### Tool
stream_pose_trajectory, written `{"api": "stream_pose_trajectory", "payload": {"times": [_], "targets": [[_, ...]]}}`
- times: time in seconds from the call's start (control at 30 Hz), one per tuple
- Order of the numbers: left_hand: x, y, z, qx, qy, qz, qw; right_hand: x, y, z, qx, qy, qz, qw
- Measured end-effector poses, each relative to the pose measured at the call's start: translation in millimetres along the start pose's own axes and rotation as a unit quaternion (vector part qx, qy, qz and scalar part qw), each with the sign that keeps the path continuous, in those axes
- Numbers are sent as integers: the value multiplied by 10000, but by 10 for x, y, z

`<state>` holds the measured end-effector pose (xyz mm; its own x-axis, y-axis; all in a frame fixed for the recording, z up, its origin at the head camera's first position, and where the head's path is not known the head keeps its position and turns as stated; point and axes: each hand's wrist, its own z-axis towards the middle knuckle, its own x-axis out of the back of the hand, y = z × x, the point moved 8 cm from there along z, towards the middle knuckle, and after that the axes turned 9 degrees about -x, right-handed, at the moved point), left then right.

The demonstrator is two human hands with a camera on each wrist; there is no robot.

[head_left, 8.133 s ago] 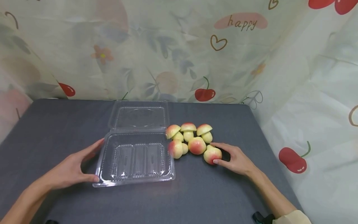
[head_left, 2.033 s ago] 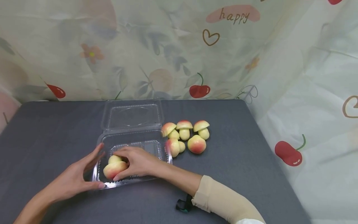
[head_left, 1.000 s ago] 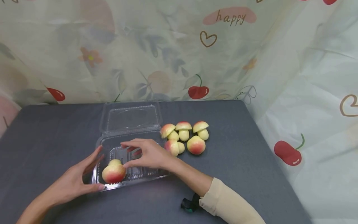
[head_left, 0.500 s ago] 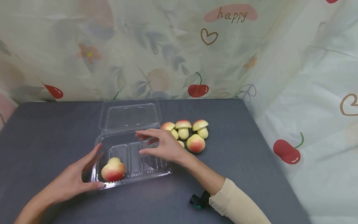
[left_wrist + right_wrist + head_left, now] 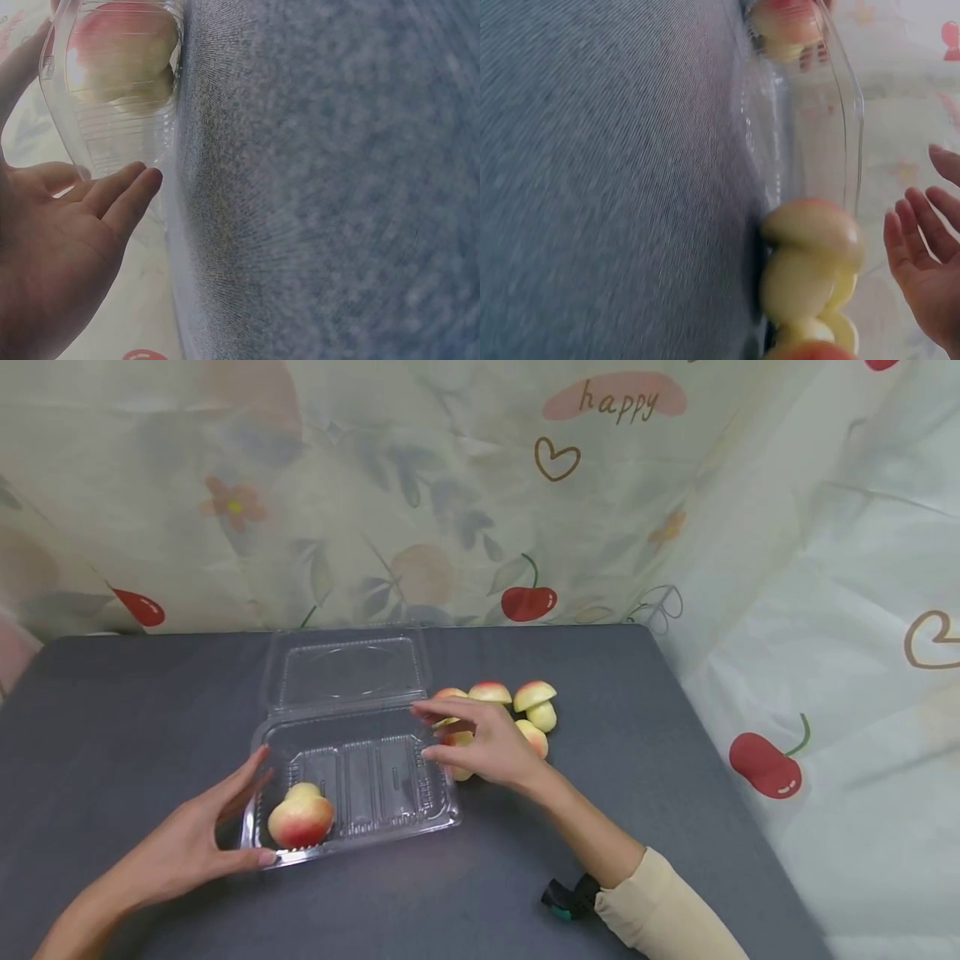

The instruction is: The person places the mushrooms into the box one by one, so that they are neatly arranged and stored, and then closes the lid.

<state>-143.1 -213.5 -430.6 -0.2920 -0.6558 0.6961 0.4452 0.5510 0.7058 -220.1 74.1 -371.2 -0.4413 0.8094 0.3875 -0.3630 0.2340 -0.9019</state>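
Observation:
A clear plastic clamshell container [image 5: 372,793] lies with its lid [image 5: 348,670] folded back. In its front left corner rests a yellow mushroom-shaped piece [image 5: 302,820] with a red-blushed cap. My left hand [image 5: 183,843] steadies the container's left side, thumb at the front corner, fingers extended along the edge. Over the container's right edge hovers my right hand [image 5: 491,745], holding nothing, thumb and fingers spread. It partly covers a cluster of similar mushrooms [image 5: 534,697]. In the right wrist view, the right-hand fingers [image 5: 926,225] stand apart from the nearest mushroom [image 5: 810,236].
Dark grey cloth covers the table [image 5: 420,910]. A patterned curtain [image 5: 360,510] hangs along its back edge, with a white sheet [image 5: 862,693] at the right. A black strapped device [image 5: 567,897] sits at the right wrist.
My right hand carried one mushroom from the cluster into the container and let go of it, then moved back right to the cluster. My left hand has stayed at the container's left side.

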Motion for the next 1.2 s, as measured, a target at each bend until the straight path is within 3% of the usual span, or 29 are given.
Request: {"api": "stream_pose_trajectory", "payload": {"times": [0.2,0.4,0.63,0.83,1.2], "targets": [[-6,-13,0,165,-107,33,9998,177,-115,-133,54,185,-40,9998],[-8,-38,-1,288,-156,43,9995,364,-199,-239,-147,417,-304,9986],[-6,-55,5,395,-219,54,9990,549,-174,-374,5,774,-621,9951],[-4,-54,17,411,-242,52,9989,685,-80,-534,-333,1124,-960,9885],[-3,-53,18,480,-286,127,9984,831,87,-695,-556,1299,-1329,9810]]}}
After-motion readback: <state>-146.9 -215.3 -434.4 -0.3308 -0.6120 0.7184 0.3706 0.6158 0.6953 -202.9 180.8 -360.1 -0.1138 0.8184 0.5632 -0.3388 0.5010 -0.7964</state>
